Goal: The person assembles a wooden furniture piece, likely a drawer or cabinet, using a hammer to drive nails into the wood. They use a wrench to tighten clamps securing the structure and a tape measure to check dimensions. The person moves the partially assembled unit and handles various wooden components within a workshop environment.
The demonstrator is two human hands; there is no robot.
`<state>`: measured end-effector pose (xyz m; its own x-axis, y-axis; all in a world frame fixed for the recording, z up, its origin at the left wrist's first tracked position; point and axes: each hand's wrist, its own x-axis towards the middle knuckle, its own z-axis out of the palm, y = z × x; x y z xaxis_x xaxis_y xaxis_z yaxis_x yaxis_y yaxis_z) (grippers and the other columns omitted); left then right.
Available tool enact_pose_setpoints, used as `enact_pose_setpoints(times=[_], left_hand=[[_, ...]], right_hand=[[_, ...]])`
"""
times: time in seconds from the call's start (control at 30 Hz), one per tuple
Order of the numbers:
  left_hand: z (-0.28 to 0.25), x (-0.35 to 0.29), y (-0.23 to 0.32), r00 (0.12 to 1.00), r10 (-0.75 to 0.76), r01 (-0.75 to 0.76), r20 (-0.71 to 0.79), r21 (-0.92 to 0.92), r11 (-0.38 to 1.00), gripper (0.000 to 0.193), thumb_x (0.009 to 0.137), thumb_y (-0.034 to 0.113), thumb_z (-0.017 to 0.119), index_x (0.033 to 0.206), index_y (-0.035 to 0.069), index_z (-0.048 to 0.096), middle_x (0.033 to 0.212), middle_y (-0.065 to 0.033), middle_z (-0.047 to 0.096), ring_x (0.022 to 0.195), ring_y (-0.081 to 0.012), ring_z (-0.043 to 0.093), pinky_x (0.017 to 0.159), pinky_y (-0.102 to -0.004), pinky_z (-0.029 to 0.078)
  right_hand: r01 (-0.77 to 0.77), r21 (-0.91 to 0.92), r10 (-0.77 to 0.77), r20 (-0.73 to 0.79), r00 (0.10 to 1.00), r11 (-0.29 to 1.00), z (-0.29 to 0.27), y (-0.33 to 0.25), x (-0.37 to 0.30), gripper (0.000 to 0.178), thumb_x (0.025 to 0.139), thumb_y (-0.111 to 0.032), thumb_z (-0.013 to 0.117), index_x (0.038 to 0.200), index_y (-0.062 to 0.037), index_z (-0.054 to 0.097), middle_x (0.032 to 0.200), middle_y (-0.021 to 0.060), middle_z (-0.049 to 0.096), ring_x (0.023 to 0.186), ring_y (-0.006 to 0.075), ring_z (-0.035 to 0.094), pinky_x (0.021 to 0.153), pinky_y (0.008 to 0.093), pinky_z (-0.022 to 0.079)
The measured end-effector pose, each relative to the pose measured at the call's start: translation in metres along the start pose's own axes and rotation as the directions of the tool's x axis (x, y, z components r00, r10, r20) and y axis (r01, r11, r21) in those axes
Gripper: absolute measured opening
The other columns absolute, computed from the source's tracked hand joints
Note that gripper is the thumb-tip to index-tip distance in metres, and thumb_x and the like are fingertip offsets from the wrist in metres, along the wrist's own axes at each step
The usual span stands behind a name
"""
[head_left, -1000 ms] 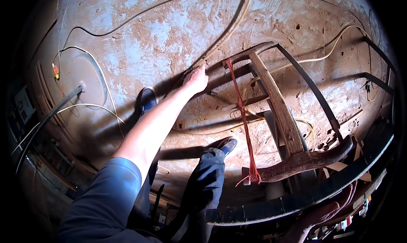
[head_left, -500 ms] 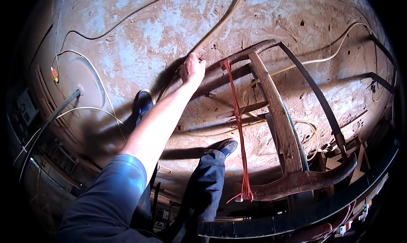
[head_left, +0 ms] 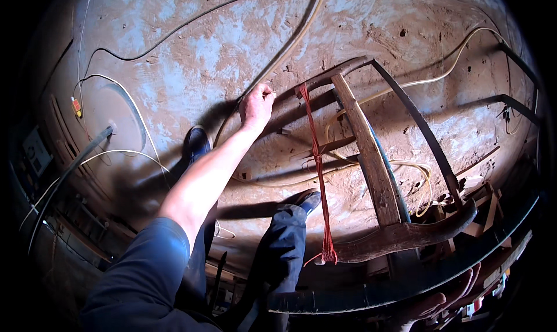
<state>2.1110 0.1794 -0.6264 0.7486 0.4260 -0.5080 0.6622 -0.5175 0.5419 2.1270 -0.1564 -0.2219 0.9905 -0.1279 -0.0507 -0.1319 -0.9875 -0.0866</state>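
Observation:
My left hand [head_left: 256, 108] reaches forward over the floor, fingers closed in a pinch near a pale hose [head_left: 293, 42]. Whatever may be between its fingertips is too small to make out. To its right stands a wooden frame saw [head_left: 371, 158], with a toothed blade [head_left: 420, 129] on its right side. A twisted red cord [head_left: 319, 175] runs along its left side. In the dim lower right, my right hand [head_left: 426, 306] is partly hidden below a dark curved bar [head_left: 360, 297]. Its fingers look stretched out, thumb apart; contact with the bar cannot be made out.
A round base with an upright pole [head_left: 110, 129] stands at left, near cables and an orange-yellow plug [head_left: 76, 107]. A yellow cable [head_left: 423, 82] runs behind the saw. Wood offcuts [head_left: 487, 210] lie at right. My shoes [head_left: 310, 201] are on the worn floor.
The view has shifted slightly, so the saw appears farther left. My left hand has come back a little toward me. More of my right hand shows below the bar.

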Motion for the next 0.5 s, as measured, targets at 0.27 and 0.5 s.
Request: enact_pose_setpoints(times=[0.27,0.5], left_hand=[[-0.091,-0.071,0.041,0.998,0.003,0.02,0.055,-0.411,0.911,0.008,0.091,0.005,0.057,0.099,0.004,0.057,0.086,-0.0007,0.062,0.074,-0.0077,0.061,0.063,-0.0213,0.048],[-0.205,-0.186,0.126,0.973,0.205,-0.23,-0.11,-0.576,0.785,0.01,0.09,-0.001,0.056,0.099,0.003,0.057,0.09,-0.0026,0.061,0.075,-0.0091,0.061,0.065,-0.0217,0.049]], right_hand=[[0.043,0.161,-0.031,-0.075,0.997,0.986,-0.005,0.006,-0.003,0.075,0.093,-0.062,0.035,0.133,0.0014,0.041,0.139,0.0217,0.034,0.131,0.0349,0.035,0.106,0.0499,0.029],[0.103,0.208,-0.066,-0.175,0.982,0.973,-0.003,0.004,-0.005,0.064,0.092,-0.051,0.049,0.128,0.0019,0.047,0.136,0.0205,0.04,0.128,0.0349,0.035,0.107,0.0456,0.027]])
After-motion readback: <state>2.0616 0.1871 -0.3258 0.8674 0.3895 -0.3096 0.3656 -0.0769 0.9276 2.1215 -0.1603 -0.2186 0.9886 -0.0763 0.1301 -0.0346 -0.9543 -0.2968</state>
